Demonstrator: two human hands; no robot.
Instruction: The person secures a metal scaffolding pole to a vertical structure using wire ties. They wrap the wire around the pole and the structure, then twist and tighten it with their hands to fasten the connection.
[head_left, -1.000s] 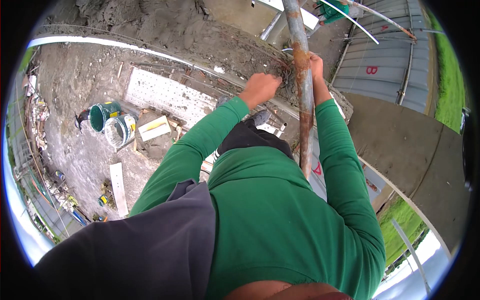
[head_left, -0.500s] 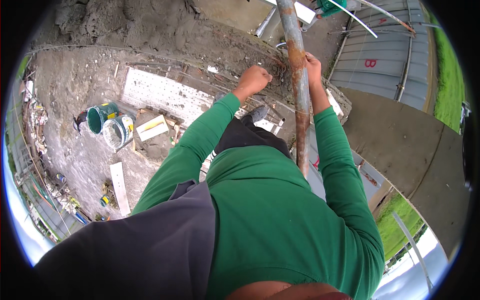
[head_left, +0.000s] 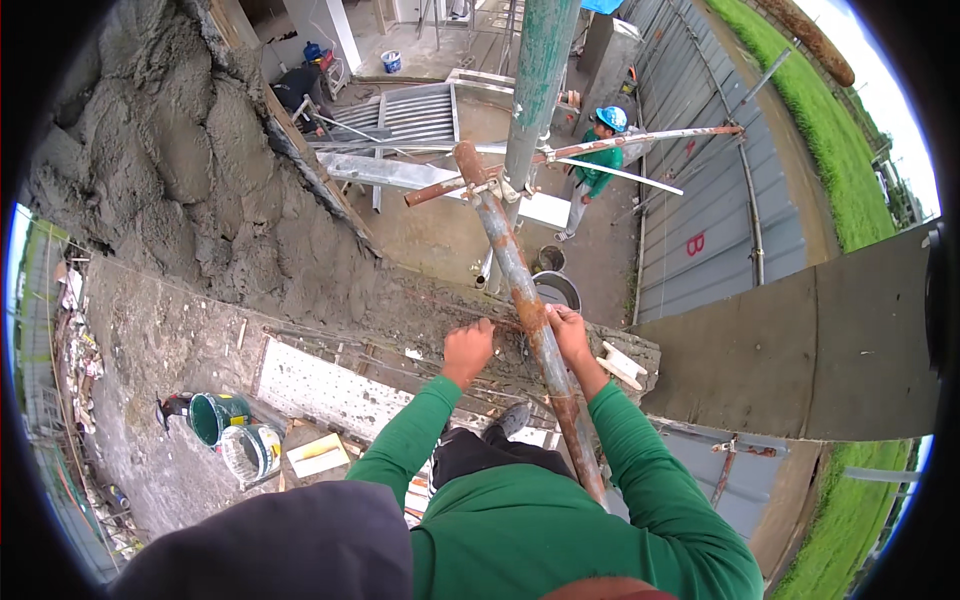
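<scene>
Reaching toward the rough ledge [head_left: 430, 292] with left grip [head_left: 468, 352] curled closed, impossible to tell around what. Holding right grip [head_left: 570, 335] close beside the rusty pipe [head_left: 528, 308], slanting across the ledge near its right end, perhaps for balance; unclear whether clasping anything.

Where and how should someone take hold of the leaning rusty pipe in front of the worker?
Probably the round stretch of the rusty pipe, below the cross pipe, coming from the right, where the right grip is close beside it. As the pipe leans, wrapping square across its length should hold best; nearer its top, that crossing may get in the way.
</scene>
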